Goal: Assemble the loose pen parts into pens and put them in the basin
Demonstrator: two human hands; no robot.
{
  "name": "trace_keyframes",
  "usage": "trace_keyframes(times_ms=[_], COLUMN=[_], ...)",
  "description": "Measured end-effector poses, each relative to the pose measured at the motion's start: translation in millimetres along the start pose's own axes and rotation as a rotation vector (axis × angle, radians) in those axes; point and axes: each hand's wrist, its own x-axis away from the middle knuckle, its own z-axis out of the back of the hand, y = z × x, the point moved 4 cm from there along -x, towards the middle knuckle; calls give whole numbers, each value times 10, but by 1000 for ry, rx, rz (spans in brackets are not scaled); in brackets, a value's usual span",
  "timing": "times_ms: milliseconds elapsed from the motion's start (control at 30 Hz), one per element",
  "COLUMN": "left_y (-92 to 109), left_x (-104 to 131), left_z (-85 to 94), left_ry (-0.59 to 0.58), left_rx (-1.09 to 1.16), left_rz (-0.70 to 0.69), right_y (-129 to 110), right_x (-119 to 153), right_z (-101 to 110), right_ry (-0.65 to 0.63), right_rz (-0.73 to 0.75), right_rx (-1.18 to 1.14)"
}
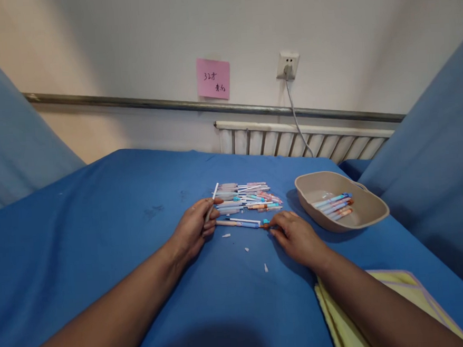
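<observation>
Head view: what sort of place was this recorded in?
Probably a curtained-off bay indoors, perhaps in a ward or dormitory, though the frame can't settle which. Blue curtains hang at both sides, a radiator runs along the wall, and a blue cloth covers the work surface.

Surface [102, 246]: covered in blue cloth
Pens [252, 197]: bunched mid-surface
White bits [226, 235]: scattered nearer
Basin [366, 209]: right of the pens
Towel [337, 324]: yellow, near right
</observation>
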Motion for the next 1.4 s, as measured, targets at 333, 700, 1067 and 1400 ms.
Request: trace_keyframes(times_ms=[333, 700, 1067, 1400], left_y=[66, 140, -81, -216], left_x=[-10, -24, 10, 97], left_z=[51, 134, -51, -231], left_ry=[63, 134, -3, -250], left_rx=[23, 8, -77, -169], left_rz=[-42, -105, -45, 42], right_y=[-120, -32, 285, 371], right_x=[8, -1, -166, -154], right_z=[-71, -115, -112, -64], right_ry=[-95, -90, 87, 45], right_rz=[128, 64, -125, -221], right_rx=[-10, 40, 113, 205])
